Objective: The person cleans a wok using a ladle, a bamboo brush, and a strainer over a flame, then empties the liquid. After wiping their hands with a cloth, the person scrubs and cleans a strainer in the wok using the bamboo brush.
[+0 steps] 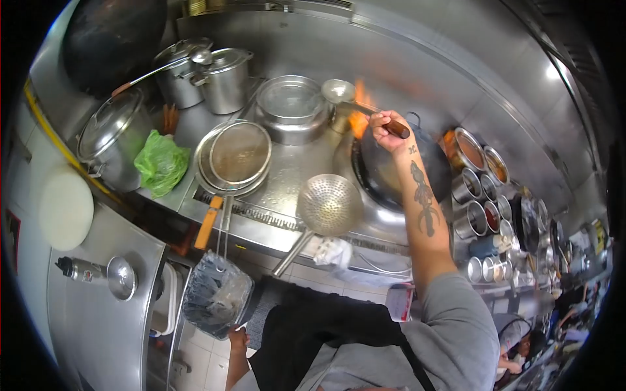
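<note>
Toward one o'clock, over the wok (427, 166), the right hand (389, 131) grips the wooden handle of a ladle (338, 91), its bowl pointing to ten o'clock from the fist. Orange flames (359, 120) rise beside the wok's rim. A perforated strainer (331, 205) lies near the center, mesh sieves (240, 153) at ten o'clock. At seven o'clock the left hand (238, 336) has curled fingers beside the lined bin (218, 290); whether it holds anything cannot be told.
</note>
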A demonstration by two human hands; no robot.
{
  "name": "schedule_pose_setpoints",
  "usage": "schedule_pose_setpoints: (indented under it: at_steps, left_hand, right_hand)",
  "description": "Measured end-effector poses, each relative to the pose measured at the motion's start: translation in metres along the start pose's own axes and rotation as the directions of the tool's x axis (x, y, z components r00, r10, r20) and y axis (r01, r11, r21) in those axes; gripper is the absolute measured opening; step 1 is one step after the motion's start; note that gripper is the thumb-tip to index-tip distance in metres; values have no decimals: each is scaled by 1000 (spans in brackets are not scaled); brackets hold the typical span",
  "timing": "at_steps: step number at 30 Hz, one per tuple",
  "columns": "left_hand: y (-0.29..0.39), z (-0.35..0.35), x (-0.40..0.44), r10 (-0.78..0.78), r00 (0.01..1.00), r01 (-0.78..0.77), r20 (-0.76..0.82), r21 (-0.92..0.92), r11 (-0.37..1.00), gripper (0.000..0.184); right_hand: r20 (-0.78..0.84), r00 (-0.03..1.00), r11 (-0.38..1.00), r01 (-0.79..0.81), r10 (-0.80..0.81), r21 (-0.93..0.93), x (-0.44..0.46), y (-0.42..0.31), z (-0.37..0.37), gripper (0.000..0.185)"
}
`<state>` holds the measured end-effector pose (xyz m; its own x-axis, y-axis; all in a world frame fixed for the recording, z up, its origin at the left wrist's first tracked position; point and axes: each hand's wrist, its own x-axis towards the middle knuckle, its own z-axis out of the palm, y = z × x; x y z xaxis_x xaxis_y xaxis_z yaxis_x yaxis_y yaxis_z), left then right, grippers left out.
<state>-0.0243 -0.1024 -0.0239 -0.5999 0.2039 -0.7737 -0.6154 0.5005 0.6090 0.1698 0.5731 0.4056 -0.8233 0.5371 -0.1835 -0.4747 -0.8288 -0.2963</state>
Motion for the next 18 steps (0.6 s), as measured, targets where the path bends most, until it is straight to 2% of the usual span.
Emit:
schedule_pose_setpoints:
  at_steps: [2, 3, 4, 8, 10, 12, 14, 16, 18]
  left_hand:
    - [-13, 12, 5, -8, 999, 8, 35, -7, 1000, 40]
    - [-21, 21, 10, -17, 998, 19, 60, -32, 999, 41]
    - [-22, 31, 11, -26, 996, 30, 84, -56, 998, 42]
    - [-15, 69, -28, -12, 993, -16, 115, 242, 970, 57]
    - [-7, 89, -60, -14, 992, -30, 125, 341, 940, 65]
    - [-18, 102, -67, 9, 982, -62, 189, 277, 959, 63]
    - [-27, 111, -79, 51, 979, -111, 197, 307, 945, 63]
    - [-42, 119, -82, 55, 976, -124, 211, 329, 936, 53]
    - [-56, 126, -87, 28, 975, -105, 222, 340, 935, 43]
  right_hand:
    - [25, 999, 993, -18, 21, -113, -42, -13, -6, 22]
    - [-27, 1000, 989, -2, -2, -147, -63, -20, -12, 35]
    - [-32, 999, 990, 9, -14, -144, -81, -25, -19, 35]
    - [-103, 994, 980, 23, -44, -199, -150, -35, -40, 32]
    - [-169, 986, 975, -29, -9, -220, -176, -39, -59, 29]
    - [-188, 982, 970, -44, -2, -239, -203, -43, -72, 24]
    - [-206, 978, 966, -90, 39, -244, -227, -47, -84, 20]
    - [-214, 977, 964, -77, 22, -253, -253, -49, -91, 19]
    - [-190, 979, 971, -120, 80, -209, -277, -53, -101, 20]
